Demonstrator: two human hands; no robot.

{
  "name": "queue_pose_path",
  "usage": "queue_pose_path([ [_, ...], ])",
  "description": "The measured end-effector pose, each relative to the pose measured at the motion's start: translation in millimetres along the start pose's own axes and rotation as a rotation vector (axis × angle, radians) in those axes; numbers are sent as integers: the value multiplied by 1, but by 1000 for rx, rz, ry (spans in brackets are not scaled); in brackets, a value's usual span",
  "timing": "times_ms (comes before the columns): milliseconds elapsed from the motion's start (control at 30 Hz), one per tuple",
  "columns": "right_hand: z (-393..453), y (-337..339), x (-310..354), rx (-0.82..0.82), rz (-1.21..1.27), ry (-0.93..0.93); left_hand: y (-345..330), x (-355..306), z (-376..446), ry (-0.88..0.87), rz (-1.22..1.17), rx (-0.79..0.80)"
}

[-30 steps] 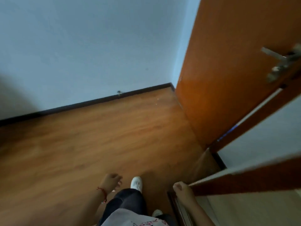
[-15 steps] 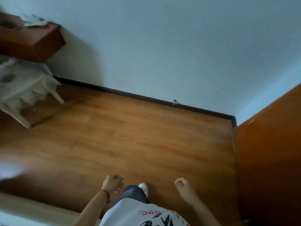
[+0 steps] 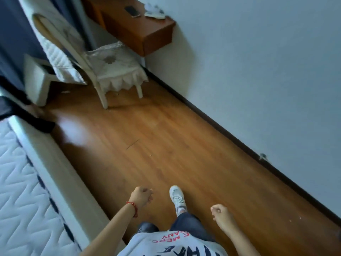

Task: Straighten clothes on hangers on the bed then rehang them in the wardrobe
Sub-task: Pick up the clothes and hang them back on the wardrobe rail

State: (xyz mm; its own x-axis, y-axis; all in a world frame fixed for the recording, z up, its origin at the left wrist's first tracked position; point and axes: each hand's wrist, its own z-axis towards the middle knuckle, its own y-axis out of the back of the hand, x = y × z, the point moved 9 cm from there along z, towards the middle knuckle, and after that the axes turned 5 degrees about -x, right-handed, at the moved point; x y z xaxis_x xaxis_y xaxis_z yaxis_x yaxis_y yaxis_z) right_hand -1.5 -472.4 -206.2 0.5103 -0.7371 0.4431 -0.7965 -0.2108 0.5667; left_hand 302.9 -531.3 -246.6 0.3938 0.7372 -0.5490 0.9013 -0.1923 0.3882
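Observation:
The bed point(image 3: 22, 182), a white quilted mattress with dark piping, lies along the left edge of the view. A dark garment point(image 3: 11, 104) drapes over its far corner; its hanger is not visible. My left hand point(image 3: 141, 197), with a red cord on the wrist, hangs low beside the bed with fingers curled and nothing in it. My right hand point(image 3: 220, 214) is a loose fist over the wooden floor, also holding nothing. No wardrobe is in view.
A white chair point(image 3: 112, 71) with a lace seat cover stands ahead by a wall-mounted wooden desk point(image 3: 140, 32) bearing a phone point(image 3: 132, 11). A white stool point(image 3: 36, 78) sits left of it. A wooden floor strip point(image 3: 166, 154) runs between bed and wall.
My view has swung left, away from the orange door, toward the bed, chair and desk. My right hand has left the door frame edge. Both hands stay curled and hold nothing.

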Motion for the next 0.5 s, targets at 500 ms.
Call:
queue_pose_path([
  [500, 178, -104, 345, 296, -564, 520, 158, 57, 46, 377, -722, -516],
])
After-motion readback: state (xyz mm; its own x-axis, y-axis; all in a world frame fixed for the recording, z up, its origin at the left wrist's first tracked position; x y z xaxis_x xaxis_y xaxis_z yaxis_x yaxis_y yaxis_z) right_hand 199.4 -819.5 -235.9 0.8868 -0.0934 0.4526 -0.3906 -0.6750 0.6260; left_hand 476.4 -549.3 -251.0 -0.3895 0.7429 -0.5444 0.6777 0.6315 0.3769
